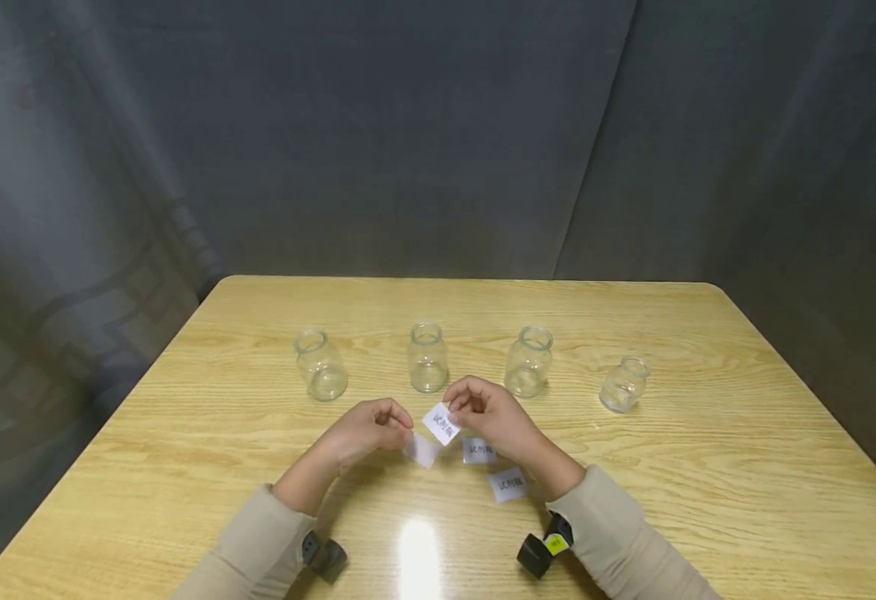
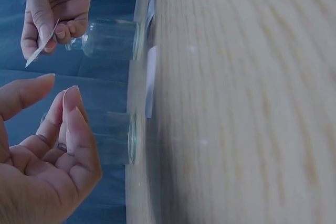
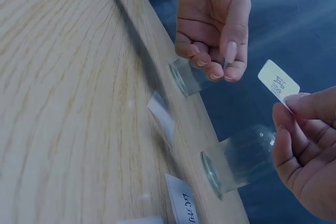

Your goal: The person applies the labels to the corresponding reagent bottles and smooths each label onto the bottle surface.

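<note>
My right hand [image 1: 486, 408] pinches a small white label [image 1: 441, 423] with black handwritten characters between thumb and fingers, above the table. Just left of it, my left hand [image 1: 370, 432] has its fingers loosely curved; in the left wrist view a gap shows between thumb [image 2: 31, 94] and fingertips, with nothing held. Below the left fingertips, close over the tabletop, is a blank white slip [image 1: 421, 451], slightly bent in the right wrist view [image 3: 161, 117]. Two more written labels lie by the right wrist: one [image 1: 478, 451] behind, another [image 1: 508, 484] nearer the front.
Across the wooden table [image 1: 182, 467] behind the hands stand glass jars: a left one [image 1: 322, 367], a middle one [image 1: 427, 358], a right one [image 1: 528, 362]. Farther right is a smaller jar [image 1: 623, 386]. A dark curtain [image 1: 407, 142] hangs beyond the table's back edge.
</note>
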{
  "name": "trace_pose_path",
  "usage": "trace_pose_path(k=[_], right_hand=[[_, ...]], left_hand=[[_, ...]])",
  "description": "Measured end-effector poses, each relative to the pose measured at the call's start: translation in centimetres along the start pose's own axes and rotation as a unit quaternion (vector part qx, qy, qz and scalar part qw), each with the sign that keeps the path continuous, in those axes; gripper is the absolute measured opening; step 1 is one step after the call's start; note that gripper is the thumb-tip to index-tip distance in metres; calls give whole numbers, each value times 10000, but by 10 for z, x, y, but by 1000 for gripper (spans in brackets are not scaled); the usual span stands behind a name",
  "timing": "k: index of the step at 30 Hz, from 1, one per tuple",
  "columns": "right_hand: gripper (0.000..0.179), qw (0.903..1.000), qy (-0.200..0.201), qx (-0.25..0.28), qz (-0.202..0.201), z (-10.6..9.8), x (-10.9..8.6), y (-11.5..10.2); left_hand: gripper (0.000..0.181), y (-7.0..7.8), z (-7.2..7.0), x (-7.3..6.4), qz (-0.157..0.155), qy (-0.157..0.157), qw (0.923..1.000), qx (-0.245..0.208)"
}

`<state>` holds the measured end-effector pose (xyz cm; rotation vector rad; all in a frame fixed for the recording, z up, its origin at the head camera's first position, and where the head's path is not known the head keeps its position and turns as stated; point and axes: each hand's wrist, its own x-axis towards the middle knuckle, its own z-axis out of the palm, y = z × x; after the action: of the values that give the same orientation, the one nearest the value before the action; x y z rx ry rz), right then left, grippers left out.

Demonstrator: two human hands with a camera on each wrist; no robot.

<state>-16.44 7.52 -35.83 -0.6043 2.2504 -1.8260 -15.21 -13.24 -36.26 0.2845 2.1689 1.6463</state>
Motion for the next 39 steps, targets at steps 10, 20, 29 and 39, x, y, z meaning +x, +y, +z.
trace_pose_path(k=[10, 20, 29, 39], right_hand=[[14, 9998, -65, -113, -131, 4, 3, 4], [10, 9980, -335, -412, -333, 6, 7, 6], [11, 9974, -462, -471, -302, 14, 10, 3], [9, 9980, -468, -428, 5, 17, 13, 9]], left_hand=[[23, 2, 2, 1, 144, -64, 9995, -268], [23, 3, 6, 7, 306, -95, 9981, -534], [16, 1, 5, 5, 333, 43, 9986, -413], [14, -4, -1, 4, 449, 441, 9972, -391]])
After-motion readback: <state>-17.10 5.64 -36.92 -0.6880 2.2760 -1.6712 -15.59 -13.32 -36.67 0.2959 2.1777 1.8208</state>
